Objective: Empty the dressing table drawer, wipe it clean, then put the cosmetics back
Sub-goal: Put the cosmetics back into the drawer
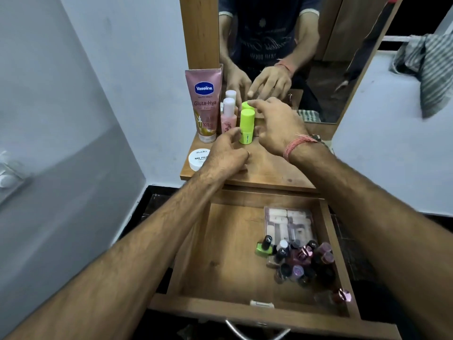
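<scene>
Both my hands loose, gripping nothing: left hand (226, 153) and right hand (277, 125) flank upright green bottle (246, 127) on tabletop (269, 171).

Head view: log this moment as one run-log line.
phase: emptying | left hand: open by green bottle | right hand: open above it | drawer: open, nail polishes inside | tabletop: Vaseline tube, jar

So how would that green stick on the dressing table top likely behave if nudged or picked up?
The green stick stands upright, tall for its narrow base, so a sideways nudge would probably tip it, perhaps into the pink bottle close beside it. Its round body suggests it would roll once down. It looks like smooth hard plastic: likely stiff and light, perhaps a little slippery.
</scene>
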`<state>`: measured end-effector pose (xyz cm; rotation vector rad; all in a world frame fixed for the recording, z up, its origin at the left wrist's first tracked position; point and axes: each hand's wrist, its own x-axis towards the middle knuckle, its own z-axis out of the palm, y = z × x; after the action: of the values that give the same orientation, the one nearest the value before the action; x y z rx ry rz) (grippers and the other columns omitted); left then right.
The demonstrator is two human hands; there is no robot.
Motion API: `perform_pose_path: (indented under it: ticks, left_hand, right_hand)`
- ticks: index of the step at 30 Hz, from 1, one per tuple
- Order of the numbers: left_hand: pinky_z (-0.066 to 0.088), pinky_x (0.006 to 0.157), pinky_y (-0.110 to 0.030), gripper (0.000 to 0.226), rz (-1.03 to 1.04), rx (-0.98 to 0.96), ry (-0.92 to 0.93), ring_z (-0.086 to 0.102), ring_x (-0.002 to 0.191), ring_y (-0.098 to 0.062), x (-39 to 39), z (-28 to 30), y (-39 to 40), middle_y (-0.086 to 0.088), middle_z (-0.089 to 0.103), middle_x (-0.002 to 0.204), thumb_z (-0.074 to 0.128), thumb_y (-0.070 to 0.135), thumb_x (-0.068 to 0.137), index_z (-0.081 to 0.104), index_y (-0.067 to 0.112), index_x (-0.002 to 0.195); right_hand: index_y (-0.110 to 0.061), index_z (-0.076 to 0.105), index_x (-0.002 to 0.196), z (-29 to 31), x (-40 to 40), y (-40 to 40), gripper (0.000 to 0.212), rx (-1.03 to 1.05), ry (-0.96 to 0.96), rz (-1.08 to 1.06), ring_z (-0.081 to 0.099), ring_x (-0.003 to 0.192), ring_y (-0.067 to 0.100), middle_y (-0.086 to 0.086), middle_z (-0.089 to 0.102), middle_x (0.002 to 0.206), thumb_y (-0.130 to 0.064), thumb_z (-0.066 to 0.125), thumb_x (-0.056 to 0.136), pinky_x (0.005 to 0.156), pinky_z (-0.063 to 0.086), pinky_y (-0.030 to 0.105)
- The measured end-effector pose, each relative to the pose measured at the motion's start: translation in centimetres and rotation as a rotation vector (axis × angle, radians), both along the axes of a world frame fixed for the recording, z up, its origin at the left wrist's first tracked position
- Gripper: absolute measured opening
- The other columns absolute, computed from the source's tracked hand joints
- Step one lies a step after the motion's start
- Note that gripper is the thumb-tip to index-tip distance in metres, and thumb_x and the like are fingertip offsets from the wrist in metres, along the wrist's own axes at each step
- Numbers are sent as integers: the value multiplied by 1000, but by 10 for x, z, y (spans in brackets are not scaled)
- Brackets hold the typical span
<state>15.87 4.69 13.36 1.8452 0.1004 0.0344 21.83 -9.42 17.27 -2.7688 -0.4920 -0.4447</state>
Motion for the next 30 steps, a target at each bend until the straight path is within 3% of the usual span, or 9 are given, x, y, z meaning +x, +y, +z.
perform_pose_path:
  ticks: [3,7,10,14,16,19,21,25,30]
  left_hand:
    - [69,92,-50,70,-20,34,-36,68,112,-6,6,-6,1,14,63,136,65,-10,98,56,19,161]
    - [61,111,-45,74,-42,99,-33,55,128,-4,11,-12,6,3,61,155,68,-6,99,48,14,167]
    - [69,95,-47,76,-62,94,-20,67,112,-2,12,-12,3,5,59,153,68,-5,99,46,16,169]
    - [70,85,-51,75,-45,83,-39,81,101,-32,-6,-7,-2,6,70,141,61,2,89,56,22,161]
    - [68,91,-44,77,-65,138,-98,78,108,-23,-26,-3,-5,12,73,131,51,15,81,61,27,156]
    - [59,95,-32,66,-147,160,-171,70,110,-7,-63,2,-12,15,75,127,46,23,89,67,29,152]
    - [53,98,-26,58,-218,145,-189,66,108,4,-93,6,-16,17,78,121,44,28,92,75,27,140]
    - [45,79,-12,53,-366,157,-107,68,106,9,-159,8,-25,20,82,112,37,31,96,81,30,126]
    - [54,98,-31,55,-458,263,8,71,109,2,-196,-6,-37,23,82,109,33,42,99,85,30,111]
  right_hand:
    - [-32,54,149,-9,15,5,53,-32,-14,12,62,126,33,5,57,141,-31,70,99,98,53,47]
    - [-27,56,125,-15,25,9,42,83,-83,-32,67,109,29,0,67,122,-48,74,93,88,53,43]
    - [-28,57,115,-17,24,6,40,195,-65,-52,71,99,26,-3,75,107,-49,77,87,85,56,39]
    - [-27,63,115,-17,-2,-17,44,303,-68,-38,73,96,21,-6,77,105,-52,80,83,88,61,45]
    - [-24,70,117,-11,-29,-37,46,363,-61,-4,73,93,14,-6,76,104,-53,81,83,86,61,39]
    - [-21,75,114,6,-87,-70,39,431,18,93,68,80,0,-9,75,101,-47,86,87,70,56,17]
    - [-21,75,115,16,-130,-90,35,431,102,146,67,79,-3,-9,75,104,-39,88,88,67,51,12]
    - [-23,75,117,15,-200,-125,37,411,285,226,74,94,7,-8,76,110,-30,91,84,81,64,26]
    - [-27,76,116,-17,-247,-142,37,327,347,283,75,99,9,-13,68,113,-24,91,83,85,65,35]
